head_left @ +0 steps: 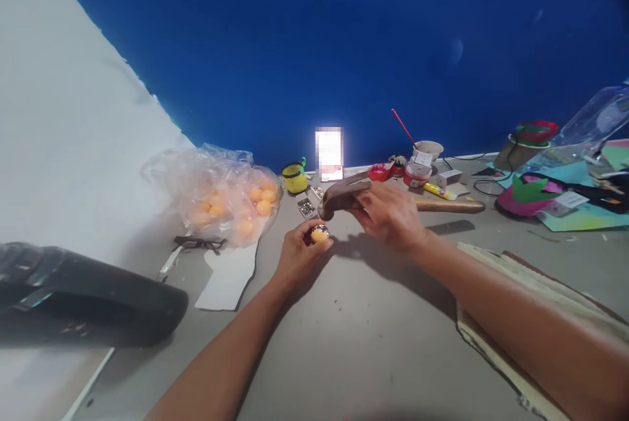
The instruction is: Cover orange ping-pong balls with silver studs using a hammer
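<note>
My left hand (301, 252) grips a small yellow-orange ball (320, 235) whose upper side carries shiny metal studs or tack heads. It rests low at the middle of the table. Just above and to its right, my right hand (390, 215) is wrapped round a claw hammer (340, 198) close to the head. The hammer's striking face points down towards the ball, and its wooden handle sticks out to the right. Whether face and ball touch, I cannot tell. Right behind the ball lies a small open box (307, 207) of shiny metal pieces.
Clear plastic bags (230, 195) of orange balls, glasses (199, 243) and white paper (230, 277) lie left, near a dark cylinder (98, 296). Behind are a lit screen (329, 152), a yellow cup (295, 179) and a paper cup (429, 148). Folded cloth (484, 303) lies right.
</note>
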A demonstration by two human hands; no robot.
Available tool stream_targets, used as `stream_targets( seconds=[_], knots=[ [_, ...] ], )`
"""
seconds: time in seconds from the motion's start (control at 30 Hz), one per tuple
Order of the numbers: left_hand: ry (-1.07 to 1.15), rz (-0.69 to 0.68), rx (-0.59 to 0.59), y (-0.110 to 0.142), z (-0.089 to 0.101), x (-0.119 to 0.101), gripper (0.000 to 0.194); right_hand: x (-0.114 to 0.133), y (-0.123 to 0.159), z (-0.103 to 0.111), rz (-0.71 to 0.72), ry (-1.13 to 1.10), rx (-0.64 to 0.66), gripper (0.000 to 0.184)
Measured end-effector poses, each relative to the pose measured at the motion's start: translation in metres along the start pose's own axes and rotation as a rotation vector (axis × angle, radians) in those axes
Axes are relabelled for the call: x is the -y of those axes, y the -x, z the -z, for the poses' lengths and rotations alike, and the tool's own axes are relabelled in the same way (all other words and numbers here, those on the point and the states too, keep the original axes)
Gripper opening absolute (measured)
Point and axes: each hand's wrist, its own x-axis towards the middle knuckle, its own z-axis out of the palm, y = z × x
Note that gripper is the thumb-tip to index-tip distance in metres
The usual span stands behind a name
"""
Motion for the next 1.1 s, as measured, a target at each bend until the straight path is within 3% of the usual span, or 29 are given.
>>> stream_targets(
  seconds=[0.1, 0.27, 0.43, 0.57, 0.77, 0.93, 1.1],
  knots=[
    [-0.003, 0.01, -0.009, 0.0, -0.001, 0.0, 0.043, -0.003, -0.003, 0.004, -0.015, 0.0, -0.058, 0.027],
    [0.019, -0.039, 0.053, -0.001, 0.0, 0.0, 0.031, 0.003, -0.001, 0.002, 0.089, -0.046, 0.094, 0.027],
    [0.002, -0.053, 0.006, -0.001, 0.0, -0.001, 0.034, 0.009, -0.001, 0.006, 0.019, -0.076, 0.018, 0.025],
    [-0.015, -0.066, -0.007, 0.001, -0.001, -0.002, 0.023, 0.011, -0.001, 0.006, 0.073, -0.097, 0.097, 0.028],
    [0.007, -0.047, 0.041, 0.0, 0.001, 0.0, 0.037, 0.01, -0.001, 0.008, -0.015, -0.07, -0.041, 0.03],
    [0.04, -0.046, 0.055, 0.0, 0.0, -0.001, 0.031, 0.007, 0.0, 0.005, 0.06, -0.064, 0.081, 0.027],
    [0.081, 0.005, 0.031, 0.001, 0.001, -0.003, 0.04, 0.004, -0.001, 0.006, -0.036, -0.039, -0.02, 0.029]
  ],
)
